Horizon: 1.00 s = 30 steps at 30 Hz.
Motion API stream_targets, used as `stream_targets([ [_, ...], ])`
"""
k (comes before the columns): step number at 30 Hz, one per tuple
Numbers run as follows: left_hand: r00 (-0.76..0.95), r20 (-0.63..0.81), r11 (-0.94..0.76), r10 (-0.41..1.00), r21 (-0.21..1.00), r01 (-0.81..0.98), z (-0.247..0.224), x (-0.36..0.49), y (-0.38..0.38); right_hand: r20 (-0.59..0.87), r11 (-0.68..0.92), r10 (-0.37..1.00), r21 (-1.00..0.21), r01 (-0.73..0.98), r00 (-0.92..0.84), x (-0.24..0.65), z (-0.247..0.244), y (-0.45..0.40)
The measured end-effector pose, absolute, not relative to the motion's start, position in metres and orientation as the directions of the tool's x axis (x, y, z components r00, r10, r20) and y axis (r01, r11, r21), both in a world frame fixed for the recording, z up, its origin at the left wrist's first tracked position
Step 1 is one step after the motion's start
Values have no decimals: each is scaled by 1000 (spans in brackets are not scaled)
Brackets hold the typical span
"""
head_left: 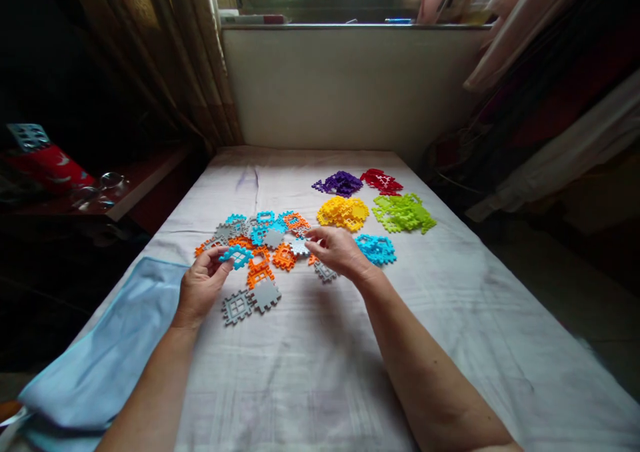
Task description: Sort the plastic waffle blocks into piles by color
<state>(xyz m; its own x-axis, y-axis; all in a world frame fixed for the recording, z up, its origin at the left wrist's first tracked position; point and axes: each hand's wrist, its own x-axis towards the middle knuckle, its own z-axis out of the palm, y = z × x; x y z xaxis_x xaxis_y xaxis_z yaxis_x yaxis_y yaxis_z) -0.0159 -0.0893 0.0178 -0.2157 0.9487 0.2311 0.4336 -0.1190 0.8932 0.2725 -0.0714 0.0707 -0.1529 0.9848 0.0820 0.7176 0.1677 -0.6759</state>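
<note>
My left hand (203, 282) pinches a blue interlocking plastic tile (237, 257) with a lattice middle, held above the left side of a mixed pile. My right hand (340, 252) reaches over the pile's right side, its fingers closed at the edge of a shiny light-blue tile (300, 247). Under and between the hands lie loose orange tiles (260, 269), grey tiles (266, 296) and more blue tiles (265, 219). A grey lattice tile (237, 307) lies nearest to me. Just right of my right hand sits a separate heap of blue tiles (376, 249).
Beyond are heaps of yellow (343, 212), purple (339, 183), red (381, 181) and lime-green tiles (404, 213). A light-blue cloth (135, 319) lies along the left edge of the sheet-covered table (300, 385). Glasses (103, 189) rest on a side shelf.
</note>
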Motion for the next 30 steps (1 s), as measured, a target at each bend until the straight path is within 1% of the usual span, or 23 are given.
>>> stream_targets([
  [3,-114,183,-146,976,950,277,20,5,-94,117,288,939,-780,555,-323,247,69,-82],
  [5,-59,157,-141,986,965,220,21,17,-98,142,337,910,-802,493,-390,235,67,-87],
  [8,-1,142,-140,990,973,183,21,29,-103,152,358,904,-780,514,-400,227,65,-88],
  [12,38,139,-144,990,965,221,21,29,-105,121,335,921,-733,592,-371,248,71,-79],
  [14,28,148,-150,989,958,245,19,26,-104,92,273,950,-708,652,-299,272,76,-73],
  [16,-4,155,-148,988,952,269,17,22,-102,50,161,984,-654,739,-170,300,80,-68],
  [19,-78,154,-122,985,939,320,14,16,-99,-6,-52,998,-483,874,56,335,80,-64],
  [22,-136,156,-95,978,922,375,11,12,-97,-58,-226,974,-344,911,220,354,77,-62],
  [25,-162,188,-105,969,902,419,9,9,-95,-96,-281,960,-288,915,264,358,74,-60],
  [30,-171,235,-128,957,869,477,6,4,-93,-140,-313,948,-256,915,285,361,72,-59],
])
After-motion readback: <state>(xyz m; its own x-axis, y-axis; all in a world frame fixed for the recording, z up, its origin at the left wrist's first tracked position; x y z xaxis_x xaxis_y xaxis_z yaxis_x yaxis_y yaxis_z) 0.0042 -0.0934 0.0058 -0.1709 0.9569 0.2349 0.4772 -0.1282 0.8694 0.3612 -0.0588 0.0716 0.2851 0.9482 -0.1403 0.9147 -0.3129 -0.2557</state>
